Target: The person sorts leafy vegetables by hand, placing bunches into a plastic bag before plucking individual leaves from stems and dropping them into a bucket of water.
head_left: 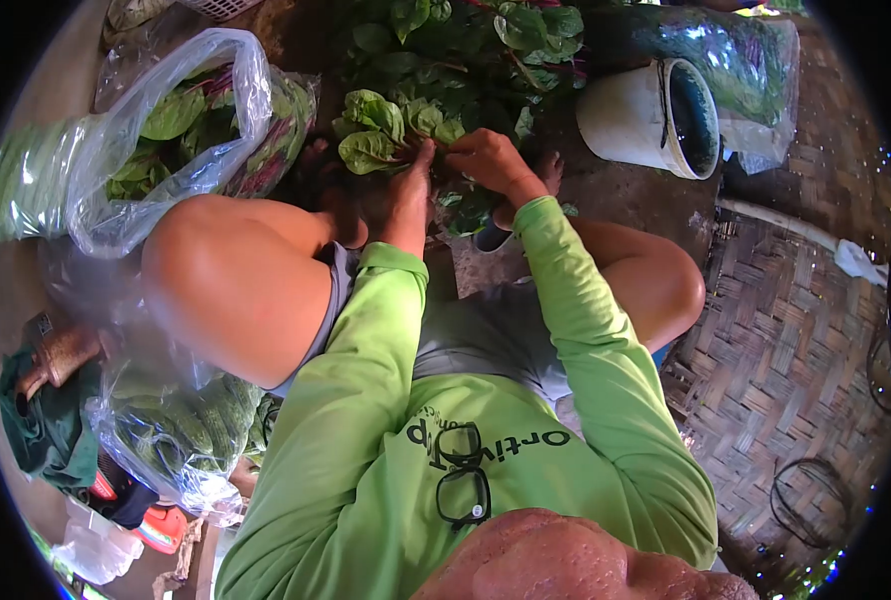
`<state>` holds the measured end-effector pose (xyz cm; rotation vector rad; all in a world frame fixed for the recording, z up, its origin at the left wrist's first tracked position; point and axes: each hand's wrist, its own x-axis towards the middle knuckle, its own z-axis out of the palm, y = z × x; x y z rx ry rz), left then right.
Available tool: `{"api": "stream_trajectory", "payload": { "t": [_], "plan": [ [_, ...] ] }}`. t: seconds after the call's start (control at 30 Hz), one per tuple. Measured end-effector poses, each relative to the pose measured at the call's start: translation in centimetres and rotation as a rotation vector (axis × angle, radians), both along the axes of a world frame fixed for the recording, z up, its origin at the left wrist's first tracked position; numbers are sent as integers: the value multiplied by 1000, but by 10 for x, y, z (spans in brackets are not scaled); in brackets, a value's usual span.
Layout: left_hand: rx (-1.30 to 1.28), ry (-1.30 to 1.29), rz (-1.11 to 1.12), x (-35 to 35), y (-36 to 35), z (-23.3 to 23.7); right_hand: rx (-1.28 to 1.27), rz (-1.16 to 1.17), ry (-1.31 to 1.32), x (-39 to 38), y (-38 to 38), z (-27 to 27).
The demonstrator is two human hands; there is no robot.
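My left hand (413,182) is closed around the reddish stems of a bunch of leafy greens (374,140), whose broad green leaves fan out to the left and upward. Close beside it, at the stem side of the bunch, my right hand (488,160) has its fingers pinched together. What lies between those fingertips is too small to make out. Beyond both hands spreads a pile of loose leafy greens (426,60) with purple-red stems. Some leaves also lie on the ground just below my right hand.
At left stands an open clear plastic bag (251,55) of greens. A white bucket (621,118) lies tilted at right, before a filled plastic bag (756,60). Bagged long green vegetables (191,420) sit lower left. Woven matting (766,310) borders the right side.
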<state>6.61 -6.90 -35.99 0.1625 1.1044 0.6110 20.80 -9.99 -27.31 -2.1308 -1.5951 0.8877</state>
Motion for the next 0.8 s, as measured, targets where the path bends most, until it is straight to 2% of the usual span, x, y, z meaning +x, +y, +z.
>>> {"api": "stream_trajectory", "payload": {
  "t": [0.07,0.17,0.23,0.33,0.37,0.4,0.47,0.53,0.57,0.63,0.67,0.73,0.8],
  "plan": [
    [20,-71,21,4,1,-8,-84,15,80,8,2,0],
    [-89,-64,-42,6,7,-7,-174,145,105,10,5,0],
    [-67,-66,-86,15,2,-45,-272,307,58,6,13,3],
    [-131,37,-81,16,3,-54,-189,982,-515,13,37,-7],
    [-171,88,-72,16,2,-50,-98,721,-311,49,34,-58],
    [-166,111,10,16,0,-50,-99,364,-65,64,44,-63],
    [-150,148,175,22,1,-48,-61,-23,-2,84,70,-75],
    [-143,190,249,28,2,-37,15,-71,-344,96,98,-91],
    [-139,214,287,29,3,-30,-35,-115,-348,99,108,-96],
    [-109,78,285,28,4,-18,-137,-203,-348,98,122,-109],
    [-90,11,285,27,7,-10,-115,-219,-340,91,126,-104],
    [-128,50,241,25,14,10,-70,-249,-326,83,132,-97],
    [-147,72,213,26,18,18,-31,-178,-304,86,134,-100]
  ]
}}
